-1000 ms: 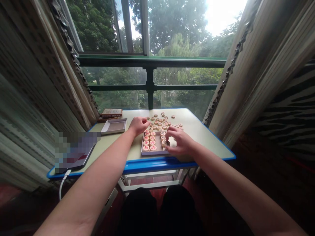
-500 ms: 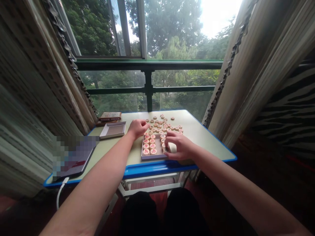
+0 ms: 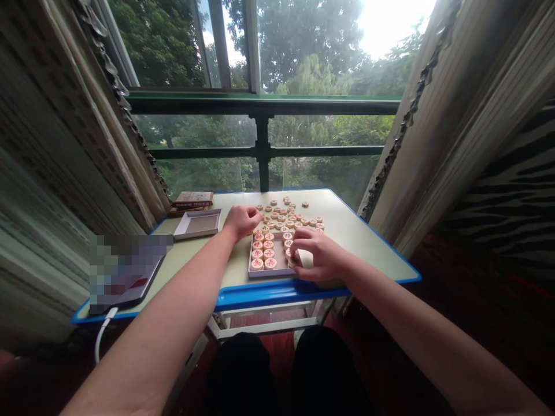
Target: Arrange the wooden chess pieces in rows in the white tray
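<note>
A shallow grey box (image 3: 277, 271) near the table's front edge holds rows of round wooden chess pieces (image 3: 263, 252) with red characters. More loose pieces (image 3: 287, 215) lie scattered on the table behind it. My left hand (image 3: 243, 220) is curled in a fist at the box's far left corner, closed on something I cannot make out. My right hand (image 3: 315, 254) rests over the box's right side, its fingertips pinched on a wooden piece in the box.
The small table (image 3: 347, 231) has a blue rim and stands against a green window railing (image 3: 262, 151). An empty box lid (image 3: 198, 223) and a closed flat box (image 3: 192, 199) sit back left. A tablet (image 3: 125, 271) with a cable lies front left. Curtains hang on both sides.
My right hand has shifted slightly toward me along the box's right side, still pinched on a piece. My left hand stays fisted at the box's far left corner. The view has wobbled slightly.
</note>
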Demonstrator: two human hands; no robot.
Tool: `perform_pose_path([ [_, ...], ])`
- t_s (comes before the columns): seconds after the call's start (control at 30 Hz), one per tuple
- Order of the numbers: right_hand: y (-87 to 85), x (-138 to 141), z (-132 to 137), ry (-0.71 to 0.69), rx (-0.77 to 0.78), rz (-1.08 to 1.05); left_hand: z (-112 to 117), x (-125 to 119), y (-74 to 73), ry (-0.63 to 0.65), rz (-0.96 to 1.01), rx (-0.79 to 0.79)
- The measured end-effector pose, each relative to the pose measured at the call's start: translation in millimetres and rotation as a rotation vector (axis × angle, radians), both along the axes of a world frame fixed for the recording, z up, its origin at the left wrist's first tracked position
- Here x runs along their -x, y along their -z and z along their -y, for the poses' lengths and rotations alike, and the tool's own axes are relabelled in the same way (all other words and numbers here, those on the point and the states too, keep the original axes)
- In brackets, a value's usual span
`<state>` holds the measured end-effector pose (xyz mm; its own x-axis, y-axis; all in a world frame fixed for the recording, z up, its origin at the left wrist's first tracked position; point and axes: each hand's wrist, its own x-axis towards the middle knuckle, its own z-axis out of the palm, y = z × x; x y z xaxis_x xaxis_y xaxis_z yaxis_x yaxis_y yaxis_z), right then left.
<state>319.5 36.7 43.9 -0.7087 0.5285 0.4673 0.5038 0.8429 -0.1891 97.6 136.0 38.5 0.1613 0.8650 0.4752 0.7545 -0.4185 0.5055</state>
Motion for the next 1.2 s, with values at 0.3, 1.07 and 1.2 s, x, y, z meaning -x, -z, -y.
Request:
perform_pose_path([
  [0.3, -2.3, -1, 2, -0.005, -0.013, -0.013, -3, 1, 3.2, 0.019, -0.033, -0.019],
  [1.07, 5.6, -7, -12, 0.049, 0.037, -0.132, -27, 10, 24.6, -0.183, -0.122, -0.013],
  [1.2, -1.1, -13, -32, 0.272, 0.072, -0.216, -37, 9, 36.3, -0.102, -0.077, 0.066],
])
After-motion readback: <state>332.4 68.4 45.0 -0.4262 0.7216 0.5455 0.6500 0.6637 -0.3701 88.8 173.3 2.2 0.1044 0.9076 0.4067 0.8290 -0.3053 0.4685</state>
